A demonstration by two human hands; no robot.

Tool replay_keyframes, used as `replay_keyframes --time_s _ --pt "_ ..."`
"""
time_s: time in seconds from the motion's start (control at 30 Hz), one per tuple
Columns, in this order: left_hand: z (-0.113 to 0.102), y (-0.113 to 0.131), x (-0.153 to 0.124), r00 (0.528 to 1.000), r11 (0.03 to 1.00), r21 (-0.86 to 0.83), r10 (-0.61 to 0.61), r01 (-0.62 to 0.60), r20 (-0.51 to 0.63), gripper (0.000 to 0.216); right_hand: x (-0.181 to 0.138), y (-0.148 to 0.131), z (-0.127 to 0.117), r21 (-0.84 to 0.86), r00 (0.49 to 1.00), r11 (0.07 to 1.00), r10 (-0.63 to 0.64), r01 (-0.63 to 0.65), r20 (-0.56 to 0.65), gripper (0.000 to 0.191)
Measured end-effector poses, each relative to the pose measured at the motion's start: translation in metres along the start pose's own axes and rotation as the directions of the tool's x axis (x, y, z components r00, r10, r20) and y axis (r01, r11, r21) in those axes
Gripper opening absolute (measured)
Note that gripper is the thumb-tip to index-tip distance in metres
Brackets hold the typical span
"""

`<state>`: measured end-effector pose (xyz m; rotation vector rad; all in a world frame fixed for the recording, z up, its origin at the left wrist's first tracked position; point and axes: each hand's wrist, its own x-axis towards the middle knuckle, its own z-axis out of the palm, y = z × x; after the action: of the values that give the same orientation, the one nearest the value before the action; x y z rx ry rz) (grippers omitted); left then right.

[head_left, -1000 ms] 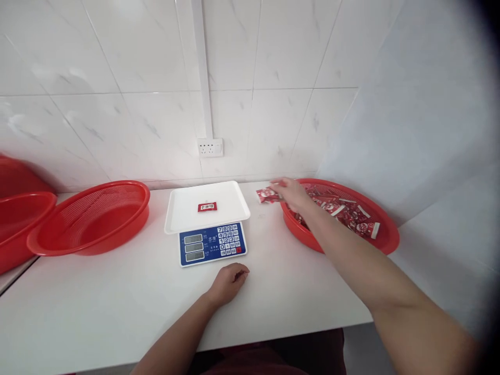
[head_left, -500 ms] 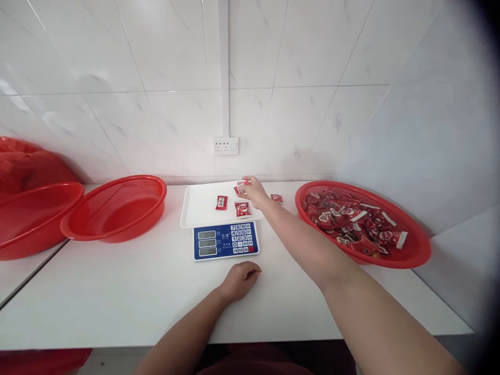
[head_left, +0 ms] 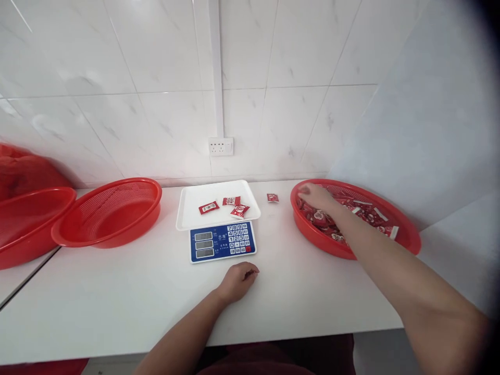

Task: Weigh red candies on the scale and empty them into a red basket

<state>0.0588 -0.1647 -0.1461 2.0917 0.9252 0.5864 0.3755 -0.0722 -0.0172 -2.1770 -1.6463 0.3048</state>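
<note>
My right hand (head_left: 317, 197) is over the left side of a red plastic basket (head_left: 410, 246) filled with small red-wrapped packets (head_left: 344, 208). The fingers point down near the rim, and their tips are too unclear to show a hold. My left hand (head_left: 238, 281) rests on the table with curled fingers and nothing in it, just in front of a digital scale (head_left: 222, 242). On the scale's white tray (head_left: 191, 203) lie three red packets: one alone on the left (head_left: 209, 208), and two close together on the right (head_left: 239, 210).
A single small red packet (head_left: 272, 198) lies on the white table between tray and basket. Left of the scale stands a red basket (head_left: 113, 221), with another red basket (head_left: 35, 229) beyond it and a red bag (head_left: 27, 169) behind. A wall socket (head_left: 221, 147) is above the tray.
My right hand has let go of a packet on the tray and moved right to the full basket. The packets on the tray now lie differently. My left hand stays put.
</note>
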Motion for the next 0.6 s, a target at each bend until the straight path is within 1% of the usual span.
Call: replay_keyframes --time_s 0.03,0.1,0.17,0.23,0.3,0.4,0.47,0.53,0.6 --pt "0.000 0.000 0.000 1.000 1.000 0.003 0.002 -0.002 0.000 0.021 -0.005 0.018 -0.006 -0.022 0.998 1.000 0.020 -0.019 0.054 0.030" --pt "-0.001 0.001 0.001 1.000 1.000 0.005 0.005 -0.005 -0.001 0.021 -0.015 0.048 -0.013 -0.056 0.981 0.998 0.022 -0.011 0.195 0.033" --pt "-0.001 0.002 0.002 1.000 1.000 0.003 0.003 -0.003 -0.001 0.021 -0.025 0.067 -0.016 -0.081 0.943 0.996 -0.013 0.042 0.332 0.048" --pt "-0.001 0.002 0.002 1.000 1.000 0.001 -0.001 0.001 -0.002 0.021 -0.031 0.075 -0.014 -0.109 0.903 0.988 -0.053 0.109 0.427 0.065" --pt "-0.001 0.002 0.002 1.000 1.000 -0.002 -0.004 0.004 -0.002 0.021 -0.034 0.075 -0.007 -0.164 0.894 0.975 -0.064 0.152 0.444 0.077" --pt "-0.001 0.003 0.002 1.000 1.000 -0.001 -0.014 0.014 -0.002 0.021 -0.034 0.068 0.007 -0.285 0.916 0.949 -0.009 0.134 0.402 0.086" --pt "-0.001 0.004 0.002 1.000 1.000 0.007 -0.020 0.020 -0.002 0.021 -0.034 0.063 0.014 -0.318 0.929 0.943 0.026 0.100 0.369 0.088" --pt "-0.001 0.005 0.001 1.000 1.000 0.011 -0.023 0.023 -0.004 0.021 -0.033 0.062 0.015 -0.310 0.926 0.946 0.034 0.091 0.376 0.086" --pt "-0.001 0.006 0.001 1.000 1.000 0.011 -0.024 0.024 -0.009 0.021 -0.030 0.062 0.010 -0.272 0.893 0.955 0.021 0.115 0.450 0.081"
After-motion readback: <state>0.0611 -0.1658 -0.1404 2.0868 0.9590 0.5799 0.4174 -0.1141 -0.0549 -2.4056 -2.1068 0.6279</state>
